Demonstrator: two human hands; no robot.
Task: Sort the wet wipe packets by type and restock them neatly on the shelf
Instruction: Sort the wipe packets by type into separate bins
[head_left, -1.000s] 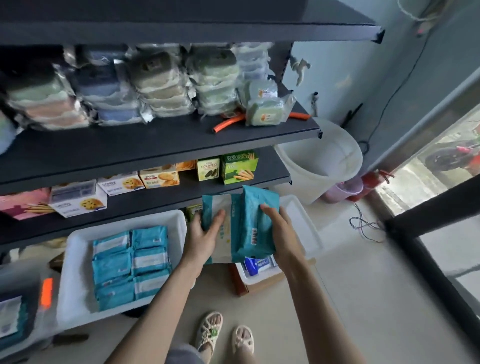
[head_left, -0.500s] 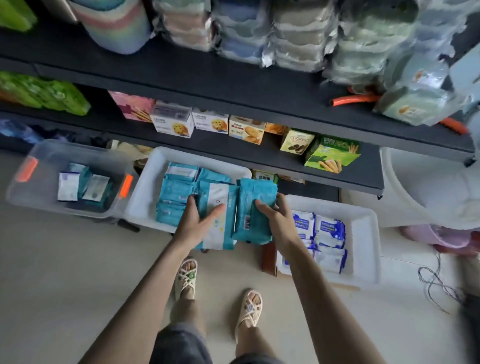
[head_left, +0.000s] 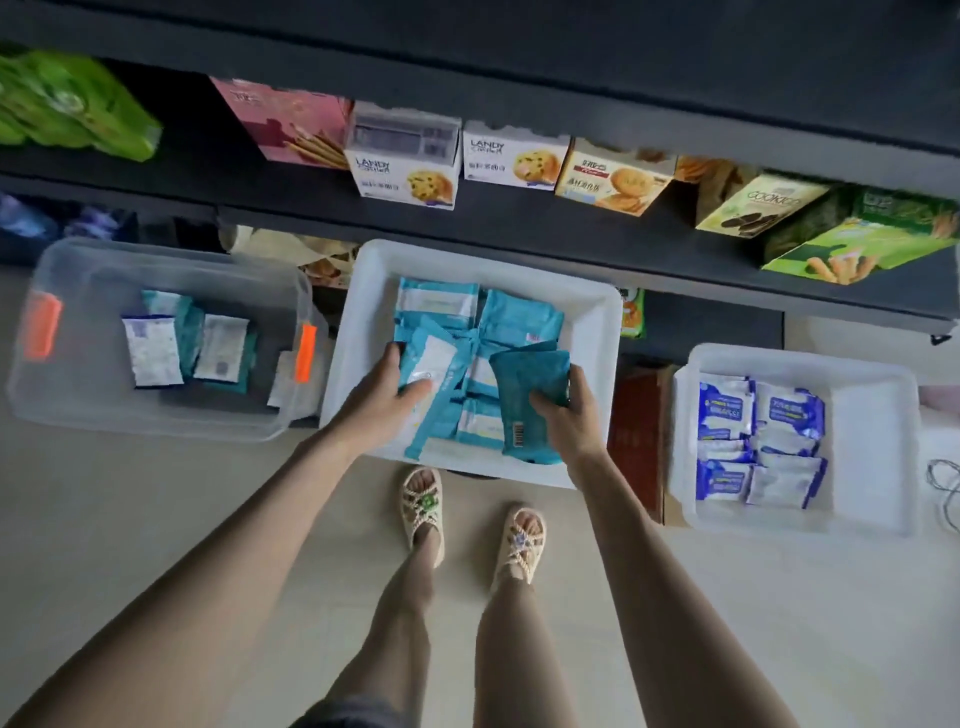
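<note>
Evidently this is the sorting step. The left hand (head_left: 384, 402) pinches a teal packet with a white label (head_left: 434, 364), thumb on top. The right hand (head_left: 574, 421) grips a darker teal packet (head_left: 527, 384) turned back-side up, its barcode (head_left: 517, 439) near the wrist. The hands are apart, each clamped on its own packet, and both hang just over the middle white tray (head_left: 592, 358), where matching teal packets already lie in rows.

I judge the next move calls for laying both flat into those rows, edges squared, probably with the right one flipped label-up. Restocking the shelf (head_left: 519, 228) looks not yet begun.

To the left a clear bin (head_left: 78, 312) with orange latches holds a few mixed packets. To the right a second white tray (head_left: 862, 415) holds blue-and-white packets (head_left: 753, 426).

On the shelf, two white cookie boxes (head_left: 405, 171) read "LANDY", and a pale green box (head_left: 753, 208) shows a word like "COOKIES". The print on the wipe packets is too blurred to read.
</note>
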